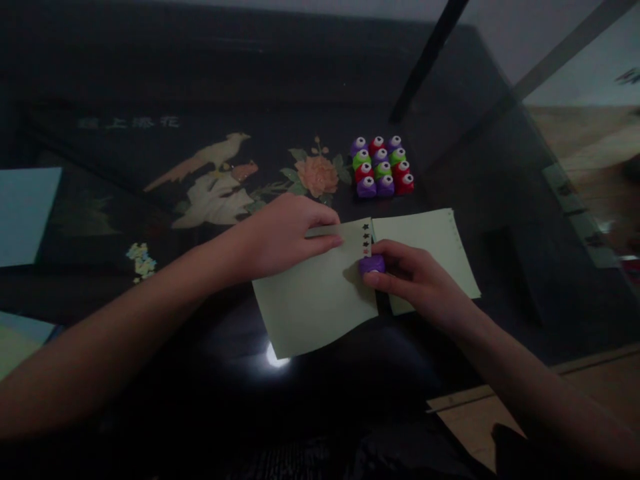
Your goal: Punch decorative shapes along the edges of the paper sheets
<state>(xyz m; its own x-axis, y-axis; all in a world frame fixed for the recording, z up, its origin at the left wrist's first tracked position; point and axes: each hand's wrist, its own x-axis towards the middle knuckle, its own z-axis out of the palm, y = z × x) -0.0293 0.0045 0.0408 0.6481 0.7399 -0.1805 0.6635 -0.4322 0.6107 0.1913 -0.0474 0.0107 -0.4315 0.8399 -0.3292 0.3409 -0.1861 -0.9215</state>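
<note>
My left hand (283, 235) pinches the top edge of a pale green paper sheet (315, 300) lying on the dark table. My right hand (413, 277) grips a small purple paper punch (371, 265) set on that sheet's right edge, just below a short column of star-shaped holes (366, 239). A second pale green sheet (430, 243) lies under my right hand, to the right of the first one.
A block of several small purple, red and green punches (381, 167) stands behind the sheets. The glossy black table (150, 220) has bird and flower inlay. Light blue paper (25, 213) lies at the far left, punched scraps (141, 260) nearby. The table edge runs at lower right.
</note>
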